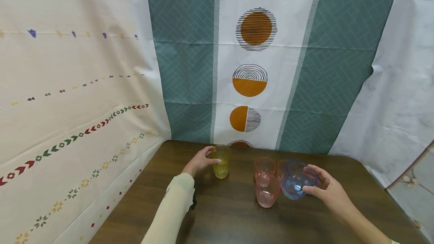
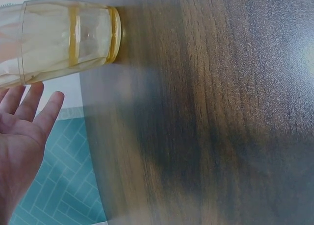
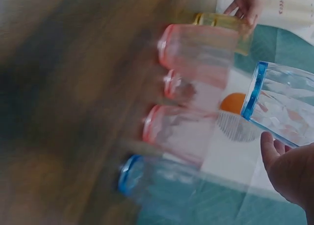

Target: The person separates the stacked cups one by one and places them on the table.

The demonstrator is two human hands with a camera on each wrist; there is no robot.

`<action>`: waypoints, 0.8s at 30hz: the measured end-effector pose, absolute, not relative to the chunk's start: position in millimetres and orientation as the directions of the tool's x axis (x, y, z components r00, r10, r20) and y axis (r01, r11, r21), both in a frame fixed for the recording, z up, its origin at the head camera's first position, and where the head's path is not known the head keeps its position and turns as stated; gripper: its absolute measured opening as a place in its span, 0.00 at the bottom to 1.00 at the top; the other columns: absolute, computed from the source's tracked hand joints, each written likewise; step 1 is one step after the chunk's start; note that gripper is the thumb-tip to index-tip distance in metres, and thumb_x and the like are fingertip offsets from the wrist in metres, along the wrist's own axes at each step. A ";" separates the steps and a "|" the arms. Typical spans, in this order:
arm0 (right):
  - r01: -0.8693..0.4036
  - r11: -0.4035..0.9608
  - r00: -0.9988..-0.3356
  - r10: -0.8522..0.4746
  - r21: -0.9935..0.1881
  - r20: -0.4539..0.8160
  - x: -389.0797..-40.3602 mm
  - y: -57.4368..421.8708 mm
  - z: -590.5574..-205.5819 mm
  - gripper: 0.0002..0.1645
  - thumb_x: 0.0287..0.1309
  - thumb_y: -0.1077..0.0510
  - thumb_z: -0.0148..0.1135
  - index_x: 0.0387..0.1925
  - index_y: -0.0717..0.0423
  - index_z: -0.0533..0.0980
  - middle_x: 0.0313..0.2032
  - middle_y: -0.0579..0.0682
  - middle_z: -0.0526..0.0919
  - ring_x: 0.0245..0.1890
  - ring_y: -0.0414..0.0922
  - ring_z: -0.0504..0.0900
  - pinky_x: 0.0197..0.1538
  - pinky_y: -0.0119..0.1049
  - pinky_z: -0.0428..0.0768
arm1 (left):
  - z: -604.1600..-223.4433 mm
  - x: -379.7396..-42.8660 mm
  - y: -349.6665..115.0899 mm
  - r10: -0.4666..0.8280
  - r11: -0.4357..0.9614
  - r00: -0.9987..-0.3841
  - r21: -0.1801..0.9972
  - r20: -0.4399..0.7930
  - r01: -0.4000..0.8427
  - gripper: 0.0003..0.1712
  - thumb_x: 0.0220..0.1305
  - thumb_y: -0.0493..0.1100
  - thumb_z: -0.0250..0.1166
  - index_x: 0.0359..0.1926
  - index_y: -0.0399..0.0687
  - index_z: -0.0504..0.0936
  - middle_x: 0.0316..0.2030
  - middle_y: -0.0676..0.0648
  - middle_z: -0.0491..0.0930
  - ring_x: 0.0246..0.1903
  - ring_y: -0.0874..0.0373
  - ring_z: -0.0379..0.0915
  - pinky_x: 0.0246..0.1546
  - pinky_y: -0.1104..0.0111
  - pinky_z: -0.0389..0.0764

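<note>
My left hand [image 1: 200, 161] is at a yellow glass [image 1: 222, 169], thumb across its front and fingers at its far side near the rim. In the left wrist view a second yellow ring shows inside that glass, like the base of a nested one; the outer fingers stretch away from it. My right hand [image 1: 329, 189] holds a blue glass [image 1: 293, 185] between thumb and fingers, raised above the table and slightly tilted. A second blue glass [image 3: 162, 186] stands on the table, mostly hidden in the head view. Pink glasses [image 1: 266, 195] stand left of the raised one.
The three pink glasses form a close group on the brown wooden table [image 1: 230, 214], between the two hands. A patterned cloth [image 1: 190, 86] hangs behind the table's far edge. Another printed cloth [image 1: 84, 104] borders the left side.
</note>
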State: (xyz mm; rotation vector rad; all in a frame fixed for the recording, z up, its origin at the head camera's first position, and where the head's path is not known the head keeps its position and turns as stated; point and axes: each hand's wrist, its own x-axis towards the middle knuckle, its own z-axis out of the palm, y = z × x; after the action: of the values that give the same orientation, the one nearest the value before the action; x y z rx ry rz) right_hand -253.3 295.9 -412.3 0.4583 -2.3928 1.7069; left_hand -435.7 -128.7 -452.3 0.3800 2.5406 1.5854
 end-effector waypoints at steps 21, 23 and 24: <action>-0.306 0.317 -0.952 -0.085 -0.898 0.295 -255.6 326.3 -462.2 0.40 0.60 0.68 0.65 0.67 0.74 0.56 0.53 0.22 0.74 0.52 0.18 0.71 0.48 0.17 0.74 | -453.9 -437.1 -127.3 0.282 0.426 -0.959 0.891 0.033 0.156 0.43 0.61 0.47 0.72 0.72 0.41 0.63 0.69 0.42 0.67 0.71 0.43 0.55 0.67 0.48 0.64; -0.301 0.307 -0.954 -0.080 -0.903 0.290 -256.9 325.7 -466.5 0.40 0.60 0.68 0.66 0.67 0.74 0.55 0.52 0.22 0.74 0.52 0.18 0.71 0.48 0.17 0.74 | -454.0 -436.8 -127.2 0.284 0.426 -0.958 0.890 0.037 0.160 0.43 0.62 0.47 0.72 0.72 0.40 0.63 0.69 0.41 0.67 0.71 0.42 0.55 0.67 0.48 0.63; -0.297 0.303 -0.955 -0.079 -0.905 0.287 -257.4 325.4 -468.5 0.41 0.60 0.68 0.66 0.67 0.75 0.55 0.52 0.22 0.74 0.52 0.18 0.71 0.48 0.17 0.74 | -454.1 -436.8 -127.3 0.281 0.426 -0.959 0.891 0.033 0.156 0.43 0.62 0.47 0.72 0.72 0.41 0.63 0.69 0.41 0.67 0.71 0.42 0.55 0.67 0.48 0.63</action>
State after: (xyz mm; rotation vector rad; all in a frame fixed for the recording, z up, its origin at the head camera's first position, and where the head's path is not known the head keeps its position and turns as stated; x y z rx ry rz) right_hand -257.4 325.4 -468.5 0.3479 -2.3779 1.7155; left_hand -436.8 -127.3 -454.1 0.3922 2.5495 1.5732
